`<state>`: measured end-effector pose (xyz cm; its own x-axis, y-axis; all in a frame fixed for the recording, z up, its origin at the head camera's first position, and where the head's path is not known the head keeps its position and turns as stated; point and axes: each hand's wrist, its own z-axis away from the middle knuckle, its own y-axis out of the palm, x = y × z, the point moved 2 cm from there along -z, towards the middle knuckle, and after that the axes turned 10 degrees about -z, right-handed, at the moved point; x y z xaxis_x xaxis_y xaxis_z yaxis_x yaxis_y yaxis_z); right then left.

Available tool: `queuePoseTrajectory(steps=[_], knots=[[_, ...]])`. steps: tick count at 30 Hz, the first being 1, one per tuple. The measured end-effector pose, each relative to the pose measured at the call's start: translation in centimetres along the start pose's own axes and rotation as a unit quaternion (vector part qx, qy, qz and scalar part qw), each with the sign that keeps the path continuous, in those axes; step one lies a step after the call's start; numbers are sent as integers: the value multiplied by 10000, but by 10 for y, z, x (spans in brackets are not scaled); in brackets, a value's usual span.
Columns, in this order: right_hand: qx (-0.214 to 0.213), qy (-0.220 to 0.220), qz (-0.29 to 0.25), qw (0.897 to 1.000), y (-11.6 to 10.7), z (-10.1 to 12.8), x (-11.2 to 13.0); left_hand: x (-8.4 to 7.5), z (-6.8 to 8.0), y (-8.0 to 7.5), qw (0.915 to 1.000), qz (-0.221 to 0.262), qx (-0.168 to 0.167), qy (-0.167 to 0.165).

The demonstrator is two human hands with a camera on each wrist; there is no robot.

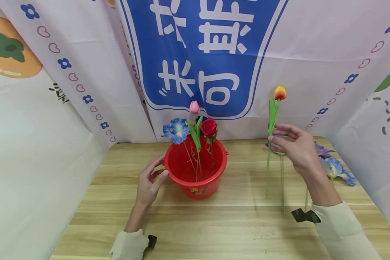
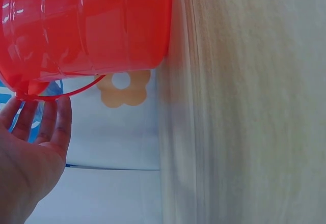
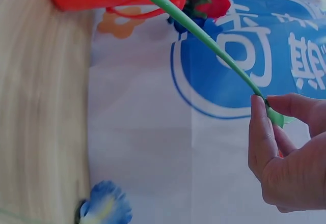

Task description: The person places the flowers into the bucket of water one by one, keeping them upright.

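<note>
A red bucket [image 1: 195,180] stands mid-table and holds a blue flower [image 1: 175,130], a pink tulip [image 1: 194,107] and a red rose [image 1: 208,127]. My left hand [image 1: 148,182] rests against the bucket's left side, fingers relaxed; the left wrist view shows the fingers [image 2: 48,122] straight beside the bucket wall [image 2: 86,25]. My right hand [image 1: 294,146] pinches the green stem of an orange-yellow tulip [image 1: 280,92], held upright to the right of the bucket. In the right wrist view thumb and forefinger close on that stem [image 3: 204,35].
Several blue and purple flowers [image 1: 336,169] lie on the wooden table [image 1: 214,224] behind my right wrist; one blue flower [image 3: 104,206] shows in the right wrist view. Printed fabric walls [image 1: 84,90] enclose the table at the back and both sides.
</note>
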<state>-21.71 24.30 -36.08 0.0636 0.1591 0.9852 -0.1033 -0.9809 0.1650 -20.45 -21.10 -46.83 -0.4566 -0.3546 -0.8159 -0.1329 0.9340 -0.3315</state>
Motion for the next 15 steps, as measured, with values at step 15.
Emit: queuePoseTrajectory(steps=[15], knots=[[229,-381,-186,9988,55,-6,22,-1,-1,1,10000,74,-50,36]])
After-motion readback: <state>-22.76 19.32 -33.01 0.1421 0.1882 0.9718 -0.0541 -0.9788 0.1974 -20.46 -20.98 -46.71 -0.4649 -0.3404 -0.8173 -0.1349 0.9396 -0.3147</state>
